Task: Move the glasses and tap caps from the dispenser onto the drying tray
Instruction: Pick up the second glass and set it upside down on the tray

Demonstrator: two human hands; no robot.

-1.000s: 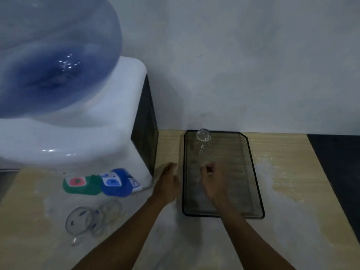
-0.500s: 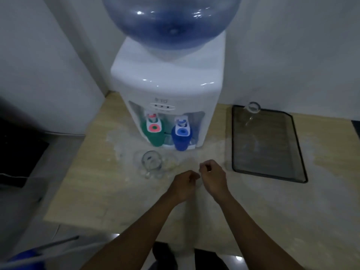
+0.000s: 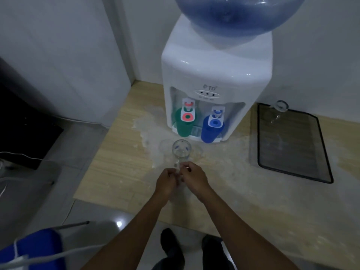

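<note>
Clear glass is what both hands meet on: the left hand (image 3: 168,182) and right hand (image 3: 194,177) come together at the near base of a stemmed glass (image 3: 181,152), fingertips pinched on its lower part, though blur hides exactly which fingers press it. Just beyond the grip its bowl opens toward the camera, with fainter glass outlines on either side of it on the pale wooden table (image 3: 120,168). Farther beyond the hands stands the white dispenser (image 3: 214,75), a green tap cap (image 3: 185,123) and a blue tap cap (image 3: 212,129) sitting under its two taps. Well to the right of the grip lies the dark-rimmed drying tray (image 3: 319,152), with another clear glass (image 3: 280,109) at its far corner.
</note>
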